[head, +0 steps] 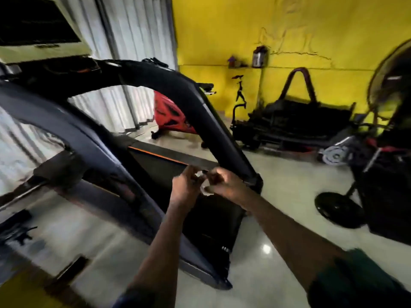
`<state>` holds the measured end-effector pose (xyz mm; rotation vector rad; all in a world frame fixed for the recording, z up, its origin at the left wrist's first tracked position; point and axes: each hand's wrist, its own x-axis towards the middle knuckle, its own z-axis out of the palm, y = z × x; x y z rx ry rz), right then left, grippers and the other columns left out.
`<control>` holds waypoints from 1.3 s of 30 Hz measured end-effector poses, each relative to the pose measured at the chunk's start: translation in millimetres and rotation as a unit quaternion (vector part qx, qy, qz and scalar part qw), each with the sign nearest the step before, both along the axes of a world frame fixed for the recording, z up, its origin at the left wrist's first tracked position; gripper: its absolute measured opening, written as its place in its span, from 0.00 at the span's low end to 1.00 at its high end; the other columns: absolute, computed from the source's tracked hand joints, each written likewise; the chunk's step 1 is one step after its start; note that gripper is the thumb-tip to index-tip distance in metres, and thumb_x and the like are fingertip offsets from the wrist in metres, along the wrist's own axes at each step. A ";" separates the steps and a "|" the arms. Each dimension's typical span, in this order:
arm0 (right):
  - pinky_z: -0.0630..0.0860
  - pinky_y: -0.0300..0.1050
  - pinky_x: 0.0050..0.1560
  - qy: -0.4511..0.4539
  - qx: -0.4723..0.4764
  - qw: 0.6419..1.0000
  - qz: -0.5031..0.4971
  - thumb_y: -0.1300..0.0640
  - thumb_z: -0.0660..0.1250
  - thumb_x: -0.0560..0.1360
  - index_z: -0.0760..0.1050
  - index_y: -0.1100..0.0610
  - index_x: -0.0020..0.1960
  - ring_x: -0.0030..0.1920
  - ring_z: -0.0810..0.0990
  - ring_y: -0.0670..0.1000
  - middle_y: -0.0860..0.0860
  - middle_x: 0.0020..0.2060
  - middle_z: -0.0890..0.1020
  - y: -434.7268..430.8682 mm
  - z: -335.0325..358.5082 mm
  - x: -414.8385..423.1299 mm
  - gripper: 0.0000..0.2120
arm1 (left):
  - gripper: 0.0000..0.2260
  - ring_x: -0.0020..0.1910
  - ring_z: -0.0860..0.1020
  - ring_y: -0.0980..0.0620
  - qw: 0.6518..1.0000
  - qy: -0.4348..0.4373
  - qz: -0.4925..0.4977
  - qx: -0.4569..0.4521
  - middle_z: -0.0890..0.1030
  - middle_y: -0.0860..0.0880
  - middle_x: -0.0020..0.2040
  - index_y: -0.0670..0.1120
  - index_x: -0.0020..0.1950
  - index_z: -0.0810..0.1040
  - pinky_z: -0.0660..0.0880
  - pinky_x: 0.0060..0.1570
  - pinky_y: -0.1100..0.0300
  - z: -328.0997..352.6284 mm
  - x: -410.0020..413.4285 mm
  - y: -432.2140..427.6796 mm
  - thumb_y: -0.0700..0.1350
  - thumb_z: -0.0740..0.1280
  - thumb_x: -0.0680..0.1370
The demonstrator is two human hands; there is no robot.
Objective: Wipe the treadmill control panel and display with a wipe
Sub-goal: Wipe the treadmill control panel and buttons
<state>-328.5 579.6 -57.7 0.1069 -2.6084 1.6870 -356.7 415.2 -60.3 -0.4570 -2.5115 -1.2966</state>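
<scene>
A small crumpled white wipe (203, 182) is held between both hands above the treadmill belt (213, 216). My left hand (185, 187) pinches its upper left part. My right hand (224, 182) grips its right side with curled fingers. The treadmill's display (35, 25) is a dark screen in a pale frame at the top left, far from the hands. Below it, the dark control panel (66, 67) is blurred. Two thick black handrail arms (200, 112) curve down from the console on either side of the hands.
A red exercise bike (171, 116) stands behind the treadmill by the curtain. A black bench machine (295, 121) sits against the yellow wall. A standing fan (387, 90) with a round black base (340, 207) is at the right. The glossy floor (278, 196) lies around the treadmill.
</scene>
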 end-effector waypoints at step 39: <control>0.72 0.36 0.44 0.098 0.014 0.993 0.070 0.62 0.73 0.75 0.76 0.57 0.52 0.44 0.79 0.47 0.48 0.44 0.81 304.6 11.4 -545.6 0.08 | 0.12 0.31 0.69 0.53 0.984 -0.023 0.177 0.027 0.75 0.51 0.32 0.47 0.56 0.73 0.66 0.33 0.61 26.0 -456.1 304.5 0.38 0.71 0.76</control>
